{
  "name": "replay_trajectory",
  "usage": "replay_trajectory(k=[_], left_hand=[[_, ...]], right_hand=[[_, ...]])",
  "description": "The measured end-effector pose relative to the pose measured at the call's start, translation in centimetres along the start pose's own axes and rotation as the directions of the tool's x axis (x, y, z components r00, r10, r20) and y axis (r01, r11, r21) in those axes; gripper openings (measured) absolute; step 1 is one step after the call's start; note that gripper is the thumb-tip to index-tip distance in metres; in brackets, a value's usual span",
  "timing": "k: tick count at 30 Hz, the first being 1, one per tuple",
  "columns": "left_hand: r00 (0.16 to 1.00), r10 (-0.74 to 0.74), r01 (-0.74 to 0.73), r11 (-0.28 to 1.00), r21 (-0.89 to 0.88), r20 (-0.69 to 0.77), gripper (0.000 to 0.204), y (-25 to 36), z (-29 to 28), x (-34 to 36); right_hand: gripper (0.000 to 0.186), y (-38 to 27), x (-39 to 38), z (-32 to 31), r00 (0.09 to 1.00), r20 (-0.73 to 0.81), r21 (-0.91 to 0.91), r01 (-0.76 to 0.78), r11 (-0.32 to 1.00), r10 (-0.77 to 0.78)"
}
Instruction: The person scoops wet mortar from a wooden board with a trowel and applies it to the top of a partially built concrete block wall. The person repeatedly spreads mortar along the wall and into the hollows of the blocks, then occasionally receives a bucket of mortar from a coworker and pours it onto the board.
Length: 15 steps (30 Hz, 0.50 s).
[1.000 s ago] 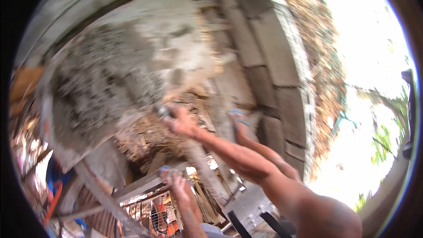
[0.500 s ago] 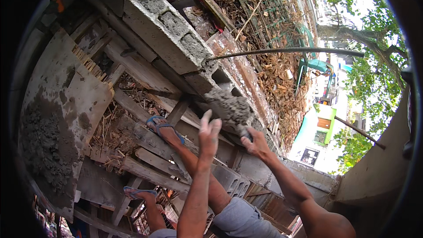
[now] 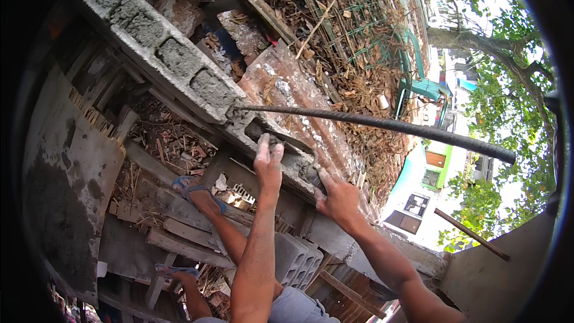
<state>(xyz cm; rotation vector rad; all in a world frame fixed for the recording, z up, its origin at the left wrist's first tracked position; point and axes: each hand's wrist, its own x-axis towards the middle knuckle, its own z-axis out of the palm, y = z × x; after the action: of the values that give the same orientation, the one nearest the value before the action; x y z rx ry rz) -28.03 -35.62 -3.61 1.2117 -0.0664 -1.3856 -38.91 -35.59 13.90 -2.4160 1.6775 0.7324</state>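
Block wall (image 3: 194,70) ahead of both hands, long axis upper-left to lower-right; left hand (image 3: 269,168), loosely spread, empty, nearer the hollow cell (image 3: 255,129); right hand (image 3: 339,198) half-curled at the lower stretch, hold unclear.

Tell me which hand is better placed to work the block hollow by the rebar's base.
Left, probably: the left hand is right at that block hollow, while the right hand is farther along the block wall.

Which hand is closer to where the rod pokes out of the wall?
Left. The left hand is close to the base of the rod, just below and right of it in the picture. The right hand is farther along the wall.
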Motion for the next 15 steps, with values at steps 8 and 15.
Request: replay_trajectory(k=[8,15], left_hand=[[0.838,-0.510,0.390,0.809,-0.441,-0.195,0.062,-0.1,-2.1,-1.6],[0.850,-0.526,0.486,0.781,-0.392,0.006,0.066,-1.0,-4.2,-0.3]], right_hand=[[0.043,-3.5,-6.3,4.3,0.785,0.125,0.709,-0.499,0.499,0.607],[0.053,-8.7,-9.1,11.4,0.889,0.108,0.735,-0.372,0.567,0.444]])
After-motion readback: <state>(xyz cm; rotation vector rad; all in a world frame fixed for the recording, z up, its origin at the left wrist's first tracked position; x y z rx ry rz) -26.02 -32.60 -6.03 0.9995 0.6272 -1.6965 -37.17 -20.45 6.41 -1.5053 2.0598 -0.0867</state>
